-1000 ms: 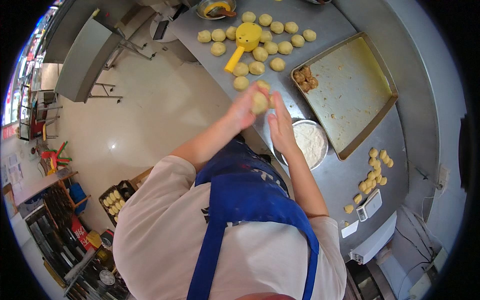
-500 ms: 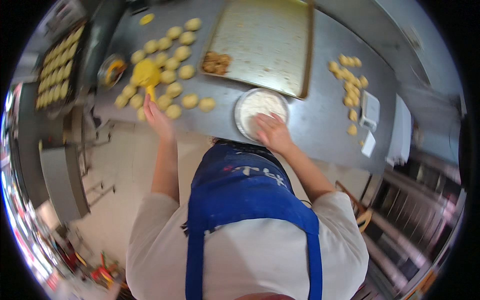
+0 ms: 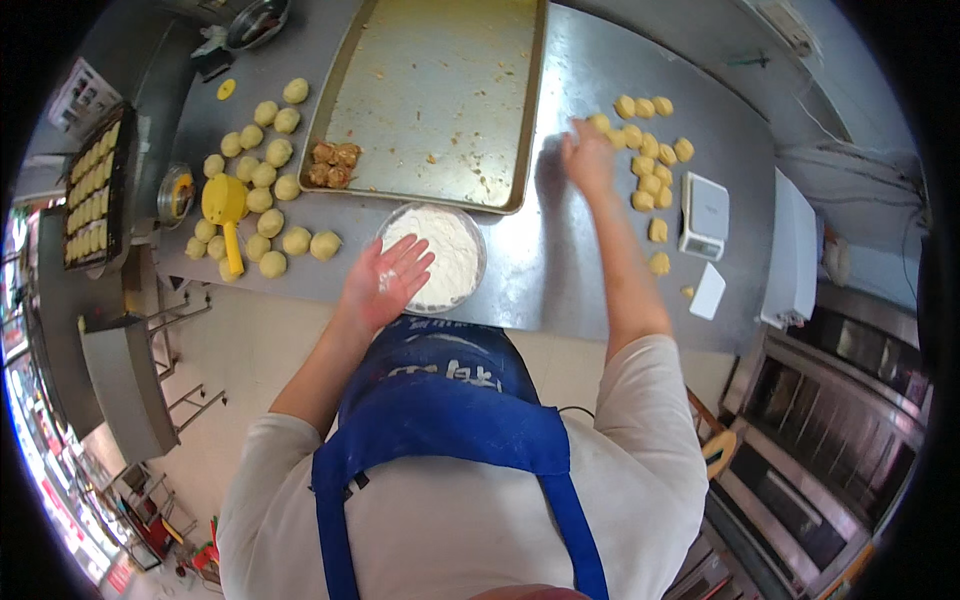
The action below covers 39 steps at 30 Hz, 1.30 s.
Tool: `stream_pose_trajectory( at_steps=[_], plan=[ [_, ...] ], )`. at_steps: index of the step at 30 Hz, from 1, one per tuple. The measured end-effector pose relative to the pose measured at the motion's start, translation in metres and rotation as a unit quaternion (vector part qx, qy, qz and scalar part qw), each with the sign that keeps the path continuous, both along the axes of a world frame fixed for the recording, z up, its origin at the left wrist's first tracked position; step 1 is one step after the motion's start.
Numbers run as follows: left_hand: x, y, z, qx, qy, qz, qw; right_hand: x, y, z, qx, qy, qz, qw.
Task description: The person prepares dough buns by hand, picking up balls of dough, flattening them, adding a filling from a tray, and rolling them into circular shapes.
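Observation:
My left hand (image 3: 395, 270) is open, palm up, with white powder on it, over the left side of a bowl of flour (image 3: 450, 255). My right hand (image 3: 585, 145) reaches to the small yellow dough pieces (image 3: 642, 166) at the right; its curled fingertips are too unclear to show whether they grip one. Rounded dough balls (image 3: 295, 240) lie in a loose group at the left around a yellow long-handled tool (image 3: 225, 210). A large metal tray (image 3: 440, 110) holds several brown lumps (image 3: 334, 165) in its near-left corner.
A digital scale (image 3: 705, 210) and a white scraper (image 3: 708, 290) sit at the right of the steel table (image 3: 520, 290). Metal bowls (image 3: 258, 22) stand at the left and back left, near a dark tray of shaped dough (image 3: 92, 185). Ovens (image 3: 820, 450) are below right.
A second ago both hands held dough; now my left palm is bare. My right hand went into the flour, then out to the small pieces. The view has turned toward the table.

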State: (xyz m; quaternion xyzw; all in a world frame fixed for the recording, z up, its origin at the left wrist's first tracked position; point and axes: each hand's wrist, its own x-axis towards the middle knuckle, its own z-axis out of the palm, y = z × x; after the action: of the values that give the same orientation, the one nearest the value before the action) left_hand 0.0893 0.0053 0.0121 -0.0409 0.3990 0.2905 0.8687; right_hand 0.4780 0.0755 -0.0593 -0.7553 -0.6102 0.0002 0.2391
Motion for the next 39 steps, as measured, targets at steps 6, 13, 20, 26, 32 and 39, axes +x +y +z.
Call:
stream_pose_trajectory(
  at_steps=[6,13,20,26,32,39],
  plan=[
    [-0.008,-0.032,-0.006,0.027,-0.016,-0.011,0.999,0.078,0.047,-0.044,-0.074,-0.204,0.023,0.976],
    [-0.03,-0.049,-0.002,0.034,0.002,0.003,0.999,0.08,0.006,-0.022,0.003,-0.075,0.12,0.99],
    [0.02,-0.012,0.014,0.073,-0.024,0.004,0.997,-0.145,-0.061,0.061,0.18,0.432,0.089,0.879],
    [0.019,0.011,0.024,0.226,0.007,-0.06,0.972,-0.216,-0.095,0.116,0.261,0.201,0.307,0.893],
    [0.031,-0.021,0.081,0.334,-0.067,-0.078,0.937,-0.264,-0.1,0.157,0.278,0.272,0.282,0.877],
    [0.005,-0.003,0.068,0.228,-0.103,0.038,0.967,-0.28,-0.074,0.148,0.022,0.337,0.294,0.894]
  ],
)
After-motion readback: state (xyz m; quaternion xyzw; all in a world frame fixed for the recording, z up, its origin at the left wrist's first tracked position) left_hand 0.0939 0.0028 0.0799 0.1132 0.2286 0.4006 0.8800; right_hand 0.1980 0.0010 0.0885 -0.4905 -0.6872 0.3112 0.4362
